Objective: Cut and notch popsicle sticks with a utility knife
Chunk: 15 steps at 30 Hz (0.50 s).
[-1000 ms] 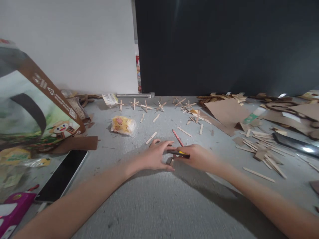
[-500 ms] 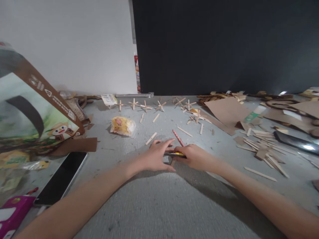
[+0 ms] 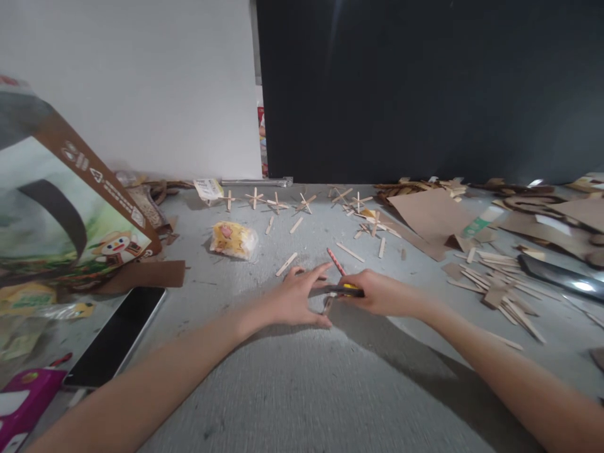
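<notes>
My right hand [image 3: 377, 292] is closed around a slim black and yellow tool [image 3: 353, 290] that looks like a utility knife. Its dark end points left, into the gap of my left hand [image 3: 299, 297]. That hand rests on the grey table with thumb and fingers spread apart. Between them, close to the thumb tip, stands or lies a short piece of wooden stick [image 3: 327, 304]; whether the fingers touch it I cannot tell. Just beyond both hands lies a red patterned pencil-like stick [image 3: 335, 261]. A wooden craft stick [image 3: 285, 264] is near my left fingertips.
Several crossed-stick pieces [image 3: 305, 203] stand along the back. A yellow plastic packet [image 3: 233, 240] sits left of centre. At right are a pile of craft sticks [image 3: 507, 292], brown cardboard [image 3: 425, 214] and a glue stick [image 3: 482, 221]. A phone [image 3: 116, 336] and printed bag [image 3: 75, 201] are left.
My right hand has shifted slightly to the right with the black and yellow tool, uncovering more of the short stick piece. My left hand has hardly moved.
</notes>
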Each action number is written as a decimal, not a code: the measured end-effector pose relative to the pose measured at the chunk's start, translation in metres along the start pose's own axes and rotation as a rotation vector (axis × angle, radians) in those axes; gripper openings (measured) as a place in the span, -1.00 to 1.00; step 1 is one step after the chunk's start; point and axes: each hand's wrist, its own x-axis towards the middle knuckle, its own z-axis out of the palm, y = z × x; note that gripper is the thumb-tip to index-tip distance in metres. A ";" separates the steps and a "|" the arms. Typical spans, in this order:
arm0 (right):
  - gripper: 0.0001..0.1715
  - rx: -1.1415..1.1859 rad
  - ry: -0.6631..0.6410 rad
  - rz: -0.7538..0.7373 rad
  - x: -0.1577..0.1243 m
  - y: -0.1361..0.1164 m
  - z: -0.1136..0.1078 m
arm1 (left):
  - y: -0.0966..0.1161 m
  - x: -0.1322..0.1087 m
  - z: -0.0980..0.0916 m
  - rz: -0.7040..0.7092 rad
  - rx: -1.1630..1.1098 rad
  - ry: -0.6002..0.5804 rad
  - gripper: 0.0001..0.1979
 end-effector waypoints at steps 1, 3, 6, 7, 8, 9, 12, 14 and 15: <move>-0.73 -0.011 0.000 0.028 0.001 0.003 -0.004 | 0.000 0.000 0.000 -0.009 0.012 0.017 0.24; -0.75 -0.033 0.012 0.085 0.002 0.008 -0.009 | 0.002 -0.001 0.001 -0.011 0.050 0.059 0.22; -0.78 -0.048 0.063 0.105 0.000 0.011 -0.009 | 0.003 0.000 0.003 -0.025 0.132 0.139 0.07; -0.78 -0.044 0.086 0.091 -0.002 0.011 -0.008 | 0.003 0.000 0.004 -0.045 0.159 0.173 0.00; -0.74 -0.036 0.108 0.076 -0.005 0.011 -0.005 | 0.003 0.000 0.005 -0.072 0.184 0.212 -0.08; -0.68 -0.024 0.127 0.061 -0.007 0.010 -0.003 | 0.002 0.001 0.005 -0.095 0.210 0.247 -0.16; -0.61 -0.024 0.142 0.034 -0.013 0.008 0.001 | -0.001 0.002 0.007 -0.106 0.266 0.308 -0.34; -0.61 -0.075 0.142 -0.008 -0.014 0.006 0.000 | -0.004 0.003 0.007 -0.082 0.264 0.315 -0.39; -0.61 -0.114 0.140 -0.031 -0.013 0.004 -0.002 | -0.005 0.004 0.008 -0.072 0.255 0.316 -0.41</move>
